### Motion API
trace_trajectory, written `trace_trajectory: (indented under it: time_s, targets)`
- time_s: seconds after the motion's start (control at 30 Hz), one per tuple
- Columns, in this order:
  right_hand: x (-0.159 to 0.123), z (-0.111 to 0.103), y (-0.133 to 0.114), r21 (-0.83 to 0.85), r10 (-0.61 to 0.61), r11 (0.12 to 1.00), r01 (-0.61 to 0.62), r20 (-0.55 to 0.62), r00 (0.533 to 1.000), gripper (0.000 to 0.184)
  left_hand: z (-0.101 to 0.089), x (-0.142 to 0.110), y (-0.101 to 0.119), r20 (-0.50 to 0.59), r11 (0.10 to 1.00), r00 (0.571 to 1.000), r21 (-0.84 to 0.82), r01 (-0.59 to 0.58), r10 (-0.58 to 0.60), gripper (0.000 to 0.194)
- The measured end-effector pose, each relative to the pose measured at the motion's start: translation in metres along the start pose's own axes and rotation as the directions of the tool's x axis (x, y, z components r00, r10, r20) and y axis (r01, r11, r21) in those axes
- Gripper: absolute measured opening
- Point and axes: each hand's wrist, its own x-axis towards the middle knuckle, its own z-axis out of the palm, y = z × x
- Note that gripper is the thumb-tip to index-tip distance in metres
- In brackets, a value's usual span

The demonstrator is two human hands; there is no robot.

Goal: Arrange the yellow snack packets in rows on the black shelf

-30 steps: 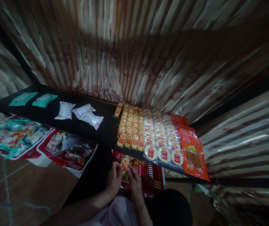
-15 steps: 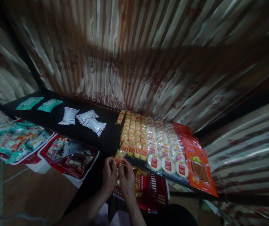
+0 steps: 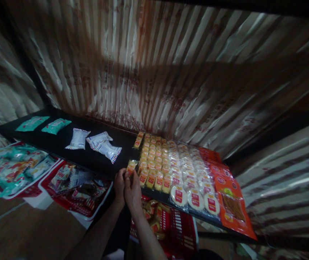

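Yellow wrapped snack (image 3: 132,167) sits just below mid-frame, at the black shelf's (image 3: 127,146) front edge, its near end pinched in the fingertips of the left hand (image 3: 120,186) and right hand (image 3: 133,193); it's too dim to tell each finger's exact hold. I'd favour a light, level pinch, knuckles kept off the yellow packets (image 3: 159,179) close on its right, lest one get nudged. Open room lies leftward, towards the pale packs (image 3: 108,150) left of centre; below the edge, lower centre, a red basket (image 3: 170,231) crowds the right forearm.
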Motion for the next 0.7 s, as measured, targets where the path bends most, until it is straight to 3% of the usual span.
trace_trajectory:
  time_s: [0.33,0.7]
  targets:
    - [0.043,0.030,0.010,-0.055,-0.054,0.997,0.049,-0.086,0.995,0.049,0.016,0.047,-0.002,0.006,0.999,0.999,0.032,-0.041,0.041,0.014]
    - [0.079,0.049,0.022,-0.118,-0.081,0.991,0.067,-0.120,0.989,0.050,0.033,0.084,-0.004,0.069,0.995,0.993,0.002,-0.097,0.096,0.021]
